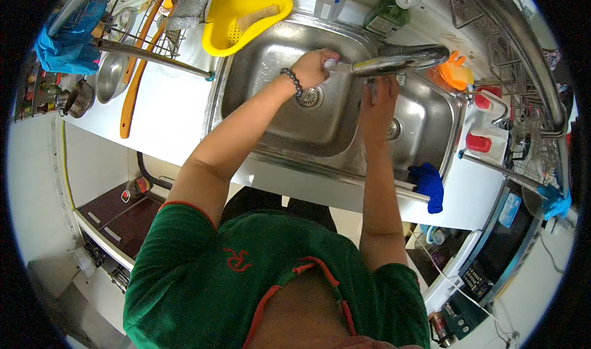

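1. Above the larger bowl [332,130] of the steel sink [295,162], toward its back right corner, the person's left hand [311,68] has its grip clamped on a small pale thing [331,64] (too little shows to name it), just beside the tip of the faucet [400,60].
2. Near the divider's back end, the right hand [380,93] is partly under the faucet; whether its grip is apart or together cannot be told.
3. At the sink's back left corner sits a yellow strainer [218,22] with a brownish scrubber [257,17] in it.
4. Along the back edge, behind the faucet, is a green bottle [386,21].
5. Over the sink's front right corner lies a dark blue cloth [428,187].
6. Toward the left end of the white counter [169,127], a long wooden utensil [132,102] points to the front edge.
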Action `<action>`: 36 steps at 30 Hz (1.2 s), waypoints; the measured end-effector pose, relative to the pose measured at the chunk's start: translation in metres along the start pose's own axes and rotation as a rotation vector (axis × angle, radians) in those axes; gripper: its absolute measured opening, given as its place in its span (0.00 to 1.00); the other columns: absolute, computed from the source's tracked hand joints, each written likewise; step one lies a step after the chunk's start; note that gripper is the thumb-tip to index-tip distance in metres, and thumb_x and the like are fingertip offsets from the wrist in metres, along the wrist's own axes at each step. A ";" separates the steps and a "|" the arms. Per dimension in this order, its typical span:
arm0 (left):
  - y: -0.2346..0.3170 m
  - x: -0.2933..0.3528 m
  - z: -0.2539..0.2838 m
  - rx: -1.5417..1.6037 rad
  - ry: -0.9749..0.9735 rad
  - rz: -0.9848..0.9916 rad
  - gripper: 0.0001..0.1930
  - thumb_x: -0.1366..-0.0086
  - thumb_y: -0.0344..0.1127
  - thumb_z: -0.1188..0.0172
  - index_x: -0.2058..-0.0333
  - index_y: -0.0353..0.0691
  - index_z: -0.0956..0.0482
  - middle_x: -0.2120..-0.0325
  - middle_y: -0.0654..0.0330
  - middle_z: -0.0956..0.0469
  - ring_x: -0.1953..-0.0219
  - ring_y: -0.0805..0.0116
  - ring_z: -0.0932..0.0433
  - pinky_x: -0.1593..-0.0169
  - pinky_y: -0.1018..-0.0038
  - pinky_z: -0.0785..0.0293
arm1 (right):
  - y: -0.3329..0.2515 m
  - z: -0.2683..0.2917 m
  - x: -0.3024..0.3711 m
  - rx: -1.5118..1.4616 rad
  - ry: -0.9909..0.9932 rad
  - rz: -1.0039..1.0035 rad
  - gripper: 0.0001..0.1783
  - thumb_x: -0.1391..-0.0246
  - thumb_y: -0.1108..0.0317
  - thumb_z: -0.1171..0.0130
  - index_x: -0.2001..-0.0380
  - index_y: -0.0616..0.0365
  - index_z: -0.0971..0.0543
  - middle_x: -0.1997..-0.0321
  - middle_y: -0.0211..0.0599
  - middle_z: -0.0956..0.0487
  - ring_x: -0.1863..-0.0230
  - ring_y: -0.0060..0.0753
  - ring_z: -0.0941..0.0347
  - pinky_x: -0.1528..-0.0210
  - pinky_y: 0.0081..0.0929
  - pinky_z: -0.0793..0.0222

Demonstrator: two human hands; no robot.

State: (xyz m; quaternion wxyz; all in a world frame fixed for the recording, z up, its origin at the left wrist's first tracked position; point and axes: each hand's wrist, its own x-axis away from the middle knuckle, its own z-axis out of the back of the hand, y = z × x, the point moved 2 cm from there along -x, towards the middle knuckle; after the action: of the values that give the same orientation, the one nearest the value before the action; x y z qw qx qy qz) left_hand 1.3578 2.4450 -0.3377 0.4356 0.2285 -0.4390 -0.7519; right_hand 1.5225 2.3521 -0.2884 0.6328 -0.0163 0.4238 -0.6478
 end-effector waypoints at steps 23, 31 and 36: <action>0.022 0.051 0.022 0.863 -0.038 0.213 0.09 0.43 0.26 0.46 0.63 0.38 0.25 0.68 0.66 0.24 0.67 0.80 0.27 0.61 0.83 0.31 | 0.011 -0.022 -0.037 0.148 -0.057 0.028 0.12 0.49 0.61 0.49 0.67 0.56 0.25 0.69 0.41 0.24 0.65 0.44 0.29 0.62 0.36 0.34; 0.022 0.072 0.015 1.113 0.082 0.296 0.09 0.40 0.30 0.49 0.61 0.39 0.27 0.72 0.67 0.26 0.70 0.80 0.27 0.69 0.84 0.29 | 0.004 -0.016 -0.014 0.242 0.217 0.071 0.18 0.50 0.59 0.47 0.61 0.61 0.28 0.71 0.43 0.26 0.69 0.42 0.28 0.67 0.34 0.34; 0.035 0.079 0.008 1.145 0.082 0.312 0.09 0.39 0.31 0.50 0.59 0.39 0.28 0.70 0.65 0.26 0.70 0.77 0.26 0.67 0.82 0.28 | 0.010 -0.056 0.084 -1.212 -0.665 -1.267 0.36 0.48 0.38 0.64 0.52 0.61 0.36 0.55 0.47 0.29 0.56 0.45 0.30 0.57 0.40 0.33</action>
State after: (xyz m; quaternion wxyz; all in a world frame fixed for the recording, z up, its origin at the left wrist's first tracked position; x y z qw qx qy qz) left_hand 1.3278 2.3730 -0.3006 0.3649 0.3888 -0.7858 -0.3133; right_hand 1.4827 2.3130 -0.3729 0.1340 -0.7555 0.3985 -0.5025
